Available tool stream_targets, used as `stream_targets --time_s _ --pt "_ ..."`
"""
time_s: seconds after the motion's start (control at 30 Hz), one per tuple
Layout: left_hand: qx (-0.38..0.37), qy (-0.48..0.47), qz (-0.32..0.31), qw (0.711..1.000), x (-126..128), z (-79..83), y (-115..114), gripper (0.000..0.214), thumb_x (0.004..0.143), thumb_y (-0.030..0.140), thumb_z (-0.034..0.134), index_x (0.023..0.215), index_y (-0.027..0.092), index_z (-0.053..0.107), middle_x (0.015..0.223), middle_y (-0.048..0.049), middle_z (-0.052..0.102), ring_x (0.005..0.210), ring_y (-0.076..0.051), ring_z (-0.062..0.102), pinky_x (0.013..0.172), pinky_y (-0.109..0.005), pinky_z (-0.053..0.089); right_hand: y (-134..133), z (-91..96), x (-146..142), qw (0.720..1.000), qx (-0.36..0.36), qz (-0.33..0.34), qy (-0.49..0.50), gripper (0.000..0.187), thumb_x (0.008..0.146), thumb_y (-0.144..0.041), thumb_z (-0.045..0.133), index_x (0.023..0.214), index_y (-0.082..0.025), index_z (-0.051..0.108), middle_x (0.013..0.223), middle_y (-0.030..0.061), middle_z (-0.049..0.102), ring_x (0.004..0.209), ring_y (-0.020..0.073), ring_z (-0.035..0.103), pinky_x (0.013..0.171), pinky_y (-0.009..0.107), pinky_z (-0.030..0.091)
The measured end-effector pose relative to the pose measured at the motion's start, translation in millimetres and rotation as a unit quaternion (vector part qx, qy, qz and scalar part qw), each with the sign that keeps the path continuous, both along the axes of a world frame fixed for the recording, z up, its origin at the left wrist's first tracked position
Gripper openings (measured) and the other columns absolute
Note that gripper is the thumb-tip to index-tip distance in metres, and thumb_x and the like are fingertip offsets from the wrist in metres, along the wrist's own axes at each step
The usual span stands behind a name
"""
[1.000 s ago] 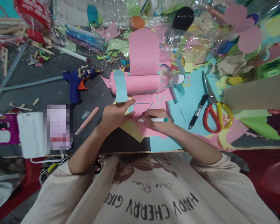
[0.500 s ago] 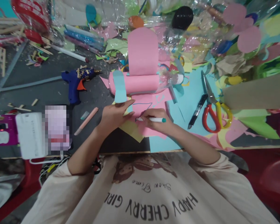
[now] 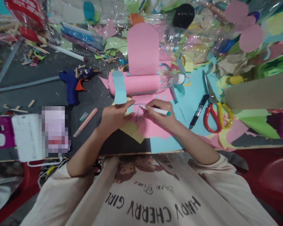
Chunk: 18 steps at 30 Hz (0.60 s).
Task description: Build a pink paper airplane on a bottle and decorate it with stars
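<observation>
My right hand point(image 3: 162, 113) grips a white marker with a teal end point(image 3: 158, 110), its tip on a pink sheet of paper point(image 3: 155, 127). Dark lines forming an angular outline show on that sheet. My left hand point(image 3: 114, 117) lies flat at the sheet's left edge, fingers stretched out and holding nothing. Just beyond both hands lies a bottle wrapped in pink paper point(image 3: 141, 84), with its clear neck and white cap to the right. A light blue paper strip point(image 3: 119, 88) crosses its left end, and a rounded pink paper piece point(image 3: 143, 50) extends from its far side.
To the left are a blue glue gun point(image 3: 72, 83), a peach-coloured pen point(image 3: 86, 122), a phone point(image 3: 55, 128) and a white power bank point(image 3: 28, 136). Scissors point(image 3: 212, 100) and a black pen point(image 3: 199, 111) lie right. Paper scraps and clear plastic crowd the back.
My right hand has moved the marker tip away from me, up the pink sheet. A further slanted line now shows there. My left hand stays on the paper; the view has shifted slightly.
</observation>
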<state>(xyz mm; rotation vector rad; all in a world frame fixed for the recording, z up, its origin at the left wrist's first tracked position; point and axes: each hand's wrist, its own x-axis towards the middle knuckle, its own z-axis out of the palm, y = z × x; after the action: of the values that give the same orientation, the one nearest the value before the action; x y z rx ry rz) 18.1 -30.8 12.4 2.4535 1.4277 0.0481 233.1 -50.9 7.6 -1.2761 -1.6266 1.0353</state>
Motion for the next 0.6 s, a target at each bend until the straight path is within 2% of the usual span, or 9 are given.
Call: stream_targets --time_s 0.17,0.4,0.6 --pt "-0.016 0.020 0.013 1.000 1.4 -0.2 -0.6 0.037 0.093 0.040 0.063 0.128 0.028 0.066 0.076 -0.0005 0.070 0.072 -0.018 0.068 0.067 -0.025 0.045 2.9 2.2 -0.3 1.000 0.015 -0.020 -0.003 0.024 0.093 -0.027 0.057 0.071 -0.021 0.062 0.067 -0.0021 0.065 0.063 0.0129 0.058 0.064 0.028 0.047" --pt "-0.010 0.046 0.014 0.999 2.1 0.8 -2.1 0.041 0.095 0.042 0.059 0.132 0.024 0.065 0.074 -0.0015 0.069 0.075 -0.019 0.070 0.073 -0.025 0.048 5.4 1.0 -0.7 0.999 0.007 -0.030 0.021 0.023 0.095 -0.031 0.057 0.074 -0.021 0.062 0.069 -0.0021 0.064 0.065 0.0129 0.059 0.065 0.028 0.047" --pt "0.010 -0.008 0.001 1.000 -3.3 -7.6 -2.9 0.048 0.099 0.045 0.053 0.137 0.016 0.062 0.069 -0.0022 0.067 0.071 -0.017 0.068 0.075 -0.023 0.049 5.8 -3.5 -1.1 0.997 -0.024 -0.042 0.065 0.022 0.096 -0.038 0.058 0.082 -0.022 0.061 0.074 -0.0011 0.064 0.068 0.0142 0.061 0.066 0.030 0.050"
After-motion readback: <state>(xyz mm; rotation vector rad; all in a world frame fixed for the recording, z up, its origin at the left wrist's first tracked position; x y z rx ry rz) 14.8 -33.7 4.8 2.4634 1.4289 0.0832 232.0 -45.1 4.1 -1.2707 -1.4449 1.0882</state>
